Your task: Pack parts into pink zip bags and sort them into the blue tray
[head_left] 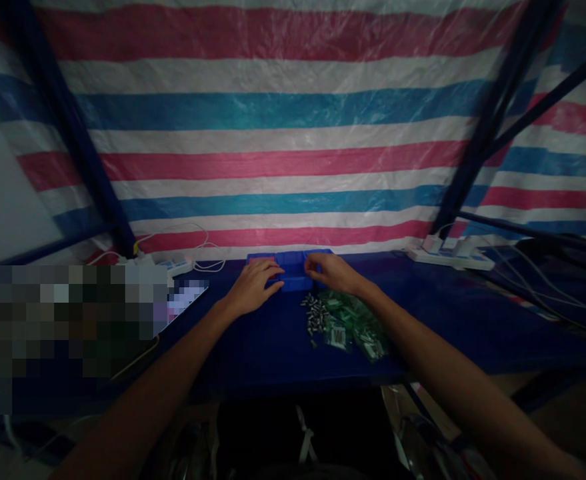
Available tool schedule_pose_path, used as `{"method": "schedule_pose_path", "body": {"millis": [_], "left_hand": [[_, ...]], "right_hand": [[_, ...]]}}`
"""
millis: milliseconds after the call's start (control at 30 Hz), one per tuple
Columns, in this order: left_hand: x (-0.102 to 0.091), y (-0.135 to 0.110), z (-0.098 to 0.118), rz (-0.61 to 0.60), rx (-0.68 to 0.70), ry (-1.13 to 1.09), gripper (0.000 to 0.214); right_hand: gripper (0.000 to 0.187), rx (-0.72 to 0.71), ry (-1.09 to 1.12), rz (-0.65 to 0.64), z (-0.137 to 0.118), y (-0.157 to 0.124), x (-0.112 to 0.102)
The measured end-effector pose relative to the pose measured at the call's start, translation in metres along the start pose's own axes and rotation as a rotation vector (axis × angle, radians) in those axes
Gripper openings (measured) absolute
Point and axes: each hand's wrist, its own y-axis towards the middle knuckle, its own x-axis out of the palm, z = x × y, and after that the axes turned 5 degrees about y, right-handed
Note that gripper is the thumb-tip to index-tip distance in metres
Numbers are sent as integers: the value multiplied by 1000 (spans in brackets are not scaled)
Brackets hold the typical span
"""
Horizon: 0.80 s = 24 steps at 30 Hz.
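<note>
A blue plastic box (297,284) with open compartments lies towards the back of the blue table. My left hand (257,285) rests at the left part of the box, its fingers stretched out and the thumb apart, and nothing shows in its grasp. Over the right part of the box, my right hand (331,272) has its fingers curled in a pinch; whatever they hold, if anything, is hidden. In front of the box is a loose pile of small metal cylindrical pieces (315,315). Beside that pile, partly behind my right forearm, lie greenish clear plastic bags (345,308) with small parts inside.
A phone (187,303) with a lit screen is at the left, by a blurred-out area. White power strips with cables stand at the back left (177,267) and back right (450,257). Blue metal posts rise on both sides before a striped tarp (293,160).
</note>
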Motion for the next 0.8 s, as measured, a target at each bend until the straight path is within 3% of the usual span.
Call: {"method": "schedule_pose_path", "body": {"millis": [467, 800], "left_hand": [[-1, 0, 1, 8, 8, 6, 33], [0, 0, 0, -4, 1, 6, 33]], "right_hand": [[10, 81, -48, -19, -1, -1, 1], [16, -5, -76, 1, -15, -3, -3]]}}
